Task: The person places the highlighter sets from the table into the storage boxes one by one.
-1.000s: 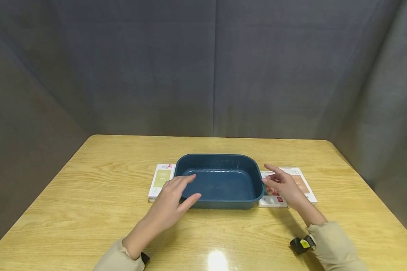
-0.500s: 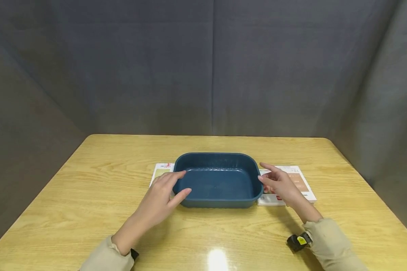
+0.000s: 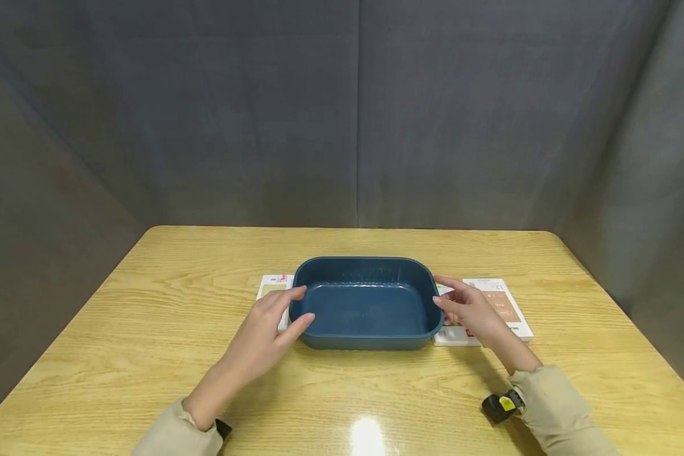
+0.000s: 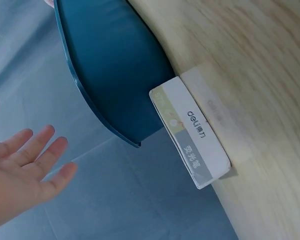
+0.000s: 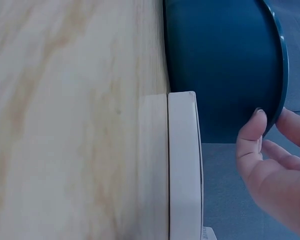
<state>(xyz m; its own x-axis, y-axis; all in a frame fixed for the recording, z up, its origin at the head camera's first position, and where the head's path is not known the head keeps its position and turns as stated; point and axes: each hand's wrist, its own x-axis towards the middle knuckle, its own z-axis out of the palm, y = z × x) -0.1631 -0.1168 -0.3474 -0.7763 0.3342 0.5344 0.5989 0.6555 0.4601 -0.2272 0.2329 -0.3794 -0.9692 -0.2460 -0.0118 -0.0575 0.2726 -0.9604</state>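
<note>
A dark blue plastic tub [image 3: 365, 310] with rounded corners sits mid-table, nothing inside it. At its right end my right hand [image 3: 468, 310] pinches the rim, thumb over the edge and curled fingers outside; the right wrist view shows these fingertips against the tub wall [image 5: 220, 65]. My left hand [image 3: 261, 334] hovers by the left end with fingers parted. In the left wrist view that hand [image 4: 27, 170] is spread and apart from the tub. Behind it stands a flat highlighter box [image 4: 190, 132], printed deli, partly hidden in the head view.
Two flat white boxes, an outer one [image 3: 498, 307] with a brown panel and an inner one [image 3: 453, 339], lie right of the tub on the wooden table [image 3: 342, 392]. Grey curtains [image 3: 262, 126] hang behind and at both sides.
My left hand has drawn left and away from over the tub's near left corner. The right hand has shifted slightly left onto the rim. The tub stays nearly in place.
</note>
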